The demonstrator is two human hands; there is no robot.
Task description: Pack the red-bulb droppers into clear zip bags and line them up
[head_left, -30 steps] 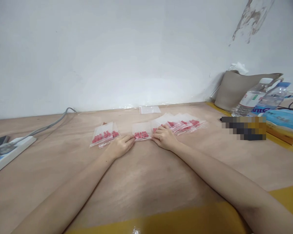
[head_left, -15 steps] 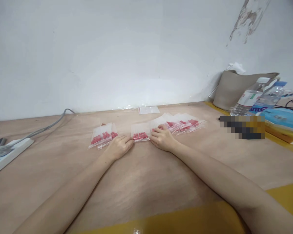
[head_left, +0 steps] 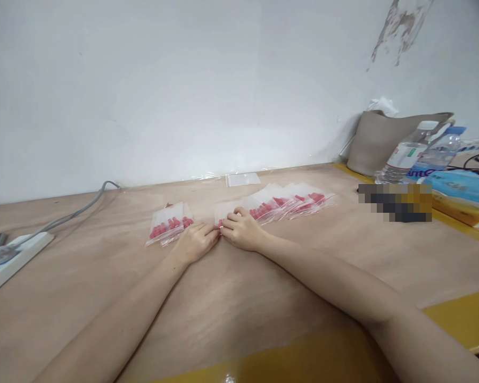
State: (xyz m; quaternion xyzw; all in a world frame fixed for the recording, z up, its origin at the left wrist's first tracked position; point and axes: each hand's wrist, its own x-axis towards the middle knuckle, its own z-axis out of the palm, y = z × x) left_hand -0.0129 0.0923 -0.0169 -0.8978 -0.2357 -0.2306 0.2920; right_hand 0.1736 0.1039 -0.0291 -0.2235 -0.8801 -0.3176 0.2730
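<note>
A clear zip bag [head_left: 224,209] of small red pieces lies flat at the middle of the table, with its zip edge toward me. My left hand [head_left: 198,241] is closed, its fingertips pinching the near left corner of this bag. My right hand [head_left: 242,230] has its fingers bent and closed on the same zip edge, touching my left fingertips and covering most of the red pieces. Right of it, several filled zip bags [head_left: 291,201] overlap in a fanned row. Left of my left hand lie more filled zip bags [head_left: 167,222], partly stacked.
Against the wall lies a flat zip bag [head_left: 242,180]. A white power strip [head_left: 19,260] with a grey cable [head_left: 74,214] is at the left. Two plastic bottles [head_left: 407,154], a beige bin [head_left: 377,141] and a blue packet [head_left: 463,186] stand or lie at the right.
My right hand has slid left along the zip edge until it meets my left hand. The bag to its right is uncovered now. My left hand has stayed at the corner.
</note>
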